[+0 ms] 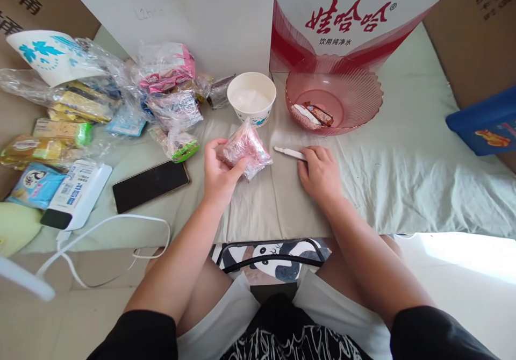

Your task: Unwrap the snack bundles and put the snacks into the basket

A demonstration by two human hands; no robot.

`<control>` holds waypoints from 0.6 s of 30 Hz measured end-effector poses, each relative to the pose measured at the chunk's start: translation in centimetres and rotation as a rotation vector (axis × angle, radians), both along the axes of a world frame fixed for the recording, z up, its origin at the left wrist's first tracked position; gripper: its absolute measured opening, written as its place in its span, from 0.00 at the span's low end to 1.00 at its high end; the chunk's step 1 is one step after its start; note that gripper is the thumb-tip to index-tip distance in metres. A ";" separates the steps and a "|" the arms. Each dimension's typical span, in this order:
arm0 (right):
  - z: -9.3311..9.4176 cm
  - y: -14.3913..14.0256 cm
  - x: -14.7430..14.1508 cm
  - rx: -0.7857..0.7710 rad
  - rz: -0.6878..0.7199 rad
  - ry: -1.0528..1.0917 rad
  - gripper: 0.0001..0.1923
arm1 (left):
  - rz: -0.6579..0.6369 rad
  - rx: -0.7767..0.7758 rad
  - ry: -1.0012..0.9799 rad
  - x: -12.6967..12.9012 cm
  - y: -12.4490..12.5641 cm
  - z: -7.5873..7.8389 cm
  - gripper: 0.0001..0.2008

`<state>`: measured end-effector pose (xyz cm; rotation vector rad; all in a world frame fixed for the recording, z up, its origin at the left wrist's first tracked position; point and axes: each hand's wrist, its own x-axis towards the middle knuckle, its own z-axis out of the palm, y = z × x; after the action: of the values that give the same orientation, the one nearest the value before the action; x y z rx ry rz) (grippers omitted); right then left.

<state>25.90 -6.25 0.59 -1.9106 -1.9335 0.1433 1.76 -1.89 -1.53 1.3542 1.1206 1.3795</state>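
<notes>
My left hand (222, 173) grips a snack packet (250, 153) in crinkled clear wrap with pink showing through, thumb on the front. On the cloth to its right, my right hand (321, 173) has its fingers closed around the rear end of a slim white tool (291, 152), shaped like a small utility knife, whose narrow tip points left. Behind the packet stands a white paper bowl (252, 94) with a blue leaf print. A pink ribbed bowl (358, 99), beyond my right hand, holds a couple of small wrapped snacks (312, 114).
Wrapped snacks (171, 70) crowd the left side, with a tipped paper bowl (52, 56) on top. A black phone (151, 185) and a white power strip (83, 193) with a cable lie nearer. Cartons (342, 21) line the back; a blue item (484, 121) is at right.
</notes>
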 end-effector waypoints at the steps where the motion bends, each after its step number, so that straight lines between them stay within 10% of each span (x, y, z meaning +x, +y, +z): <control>1: 0.2 0.0 -0.1 -0.032 -0.026 -0.021 0.14 | 0.016 0.001 -0.004 -0.1 0.1 -0.1 0.36; 5: 1.9 -1.4 -1.2 -0.067 -0.087 0.122 0.16 | 0.034 -0.024 -0.001 0.0 0.1 -0.3 0.37; 10: 3.5 -3.4 -3.4 -0.128 0.184 0.512 0.17 | 0.013 0.011 0.094 0.7 -0.6 0.0 0.34; 18: 3.0 -3.0 -4.4 -0.144 0.190 0.432 0.17 | 0.003 0.091 0.117 1.2 -1.0 0.4 0.31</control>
<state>21.54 -9.25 3.56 -1.6062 -1.8349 0.7065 3.00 -2.93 -1.15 1.5150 1.1486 1.3830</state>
